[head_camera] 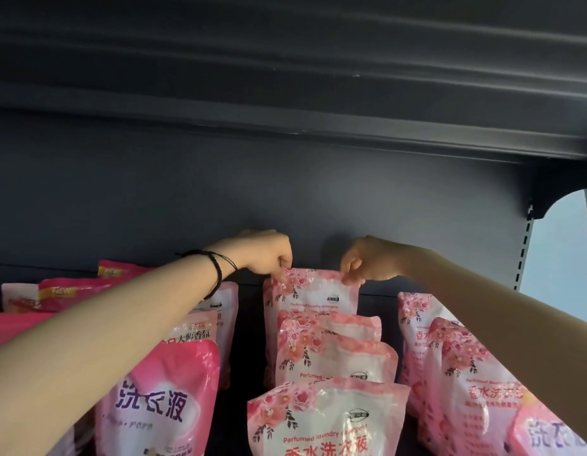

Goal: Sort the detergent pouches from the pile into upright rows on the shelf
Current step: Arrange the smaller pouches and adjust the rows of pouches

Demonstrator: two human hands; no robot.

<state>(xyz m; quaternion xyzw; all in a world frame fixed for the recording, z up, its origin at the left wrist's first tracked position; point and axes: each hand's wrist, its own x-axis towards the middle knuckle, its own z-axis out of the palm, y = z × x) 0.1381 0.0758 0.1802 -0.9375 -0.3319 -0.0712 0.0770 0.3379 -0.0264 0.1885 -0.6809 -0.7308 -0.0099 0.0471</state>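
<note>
Both my hands reach to the back of the shelf (318, 199), where I hold the rear floral pouch (313, 296) by its top edge. My left hand (269, 255) pinches the top left corner with closed fingers (283, 269), and my right hand (368, 260) pinches the top right corner the same way. This pouch stands upright at the back of the middle row (328, 373), behind three similar pouches. More pink pouches stand in the left row (167, 396) and the right row (456, 373). A black bracelet (219, 271) is on my left wrist.
</note>
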